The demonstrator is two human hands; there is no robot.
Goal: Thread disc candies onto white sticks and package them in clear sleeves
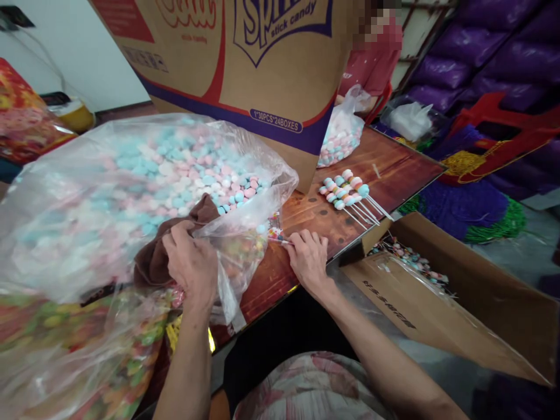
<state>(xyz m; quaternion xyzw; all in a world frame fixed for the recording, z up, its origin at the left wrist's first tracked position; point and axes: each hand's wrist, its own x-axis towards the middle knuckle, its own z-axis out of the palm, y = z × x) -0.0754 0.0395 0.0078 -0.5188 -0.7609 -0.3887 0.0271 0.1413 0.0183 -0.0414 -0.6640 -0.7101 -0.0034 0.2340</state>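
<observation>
My left hand rests on a brown cloth at the mouth of a big clear plastic bag full of pink, blue and white candies. My right hand lies on the wooden table, fingers closed on a thin white stick with small candy pieces at its tip. Several finished candy sticks lie in a row farther right on the table.
A large "stick candy" carton stands behind the bag. A second candy bag sits beside it, with a person in red behind. An open cardboard box holding candy sticks stands at the right. A bag of colourful candies lies at the lower left.
</observation>
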